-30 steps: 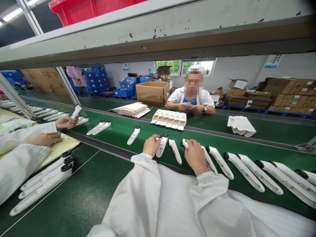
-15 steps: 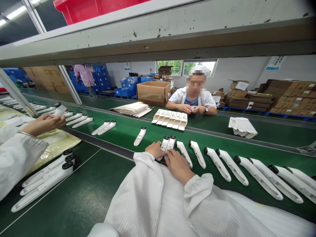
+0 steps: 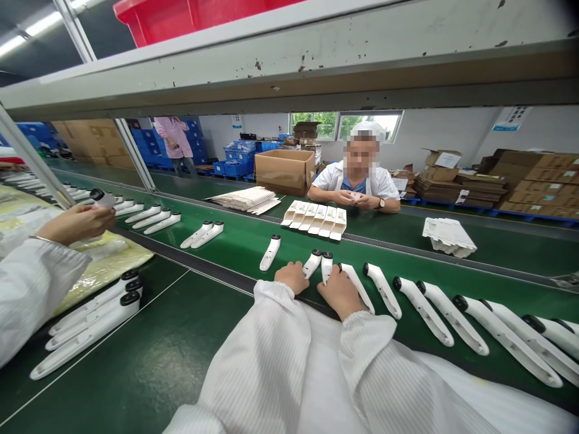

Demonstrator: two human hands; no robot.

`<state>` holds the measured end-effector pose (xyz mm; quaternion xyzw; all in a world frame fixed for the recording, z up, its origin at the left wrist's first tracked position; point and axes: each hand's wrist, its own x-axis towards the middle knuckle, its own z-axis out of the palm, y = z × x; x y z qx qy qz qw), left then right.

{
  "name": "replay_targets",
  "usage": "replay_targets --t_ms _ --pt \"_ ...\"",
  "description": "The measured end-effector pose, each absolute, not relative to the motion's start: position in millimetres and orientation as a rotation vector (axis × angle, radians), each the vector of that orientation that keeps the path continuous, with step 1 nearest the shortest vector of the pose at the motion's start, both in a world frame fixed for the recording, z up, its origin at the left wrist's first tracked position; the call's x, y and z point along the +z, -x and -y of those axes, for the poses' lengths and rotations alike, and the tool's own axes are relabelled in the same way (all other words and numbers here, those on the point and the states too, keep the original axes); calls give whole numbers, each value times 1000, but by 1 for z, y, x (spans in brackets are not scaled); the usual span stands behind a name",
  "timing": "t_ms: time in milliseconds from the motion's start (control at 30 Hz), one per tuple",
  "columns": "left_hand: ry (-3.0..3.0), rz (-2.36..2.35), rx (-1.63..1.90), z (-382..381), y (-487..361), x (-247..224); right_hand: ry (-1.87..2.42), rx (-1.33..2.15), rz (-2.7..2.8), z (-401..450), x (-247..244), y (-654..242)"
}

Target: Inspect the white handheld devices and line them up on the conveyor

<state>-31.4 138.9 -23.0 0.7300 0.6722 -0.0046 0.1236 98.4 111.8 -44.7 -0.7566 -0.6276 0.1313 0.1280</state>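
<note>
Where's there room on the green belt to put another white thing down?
There's bare green belt between the lone white handheld device and the pair to its left. Another green patch lies right of the three side-by-side devices. It's crowded around the left hand, the right hand, and the row of devices rightward.

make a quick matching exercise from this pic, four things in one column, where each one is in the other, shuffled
Things:
1 red plastic crate
2 open cardboard box
3 row of white cartons
4 person's right hand

Places:
A on a white handheld device
B left of the seated worker in the view
C above the grey overhead beam
D on the green belt

Pairs: 1C, 2B, 3D, 4A
</note>
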Motion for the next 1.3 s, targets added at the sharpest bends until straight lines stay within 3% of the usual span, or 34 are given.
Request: replay_targets --t_ms 167,500,700,1000,1300 --pt "-2041 -1903 86 -142 31 -22 2182 506 1775 -112 -47 -116" --pt "-2033 -1816 542 -148 35 -24 1823 -51 1922 -95 -36 -113" --pt "-1971 -2035 381 -156 54 -27 1373 294 2331 -74 -32 -83" --pt "-2125 -1885 295 -152 48 -28 1342 677 2194 -71 -33 -73" --pt "-2125 -2063 128 -147 44 -21 1334 706 2145 -77 -33 -74"
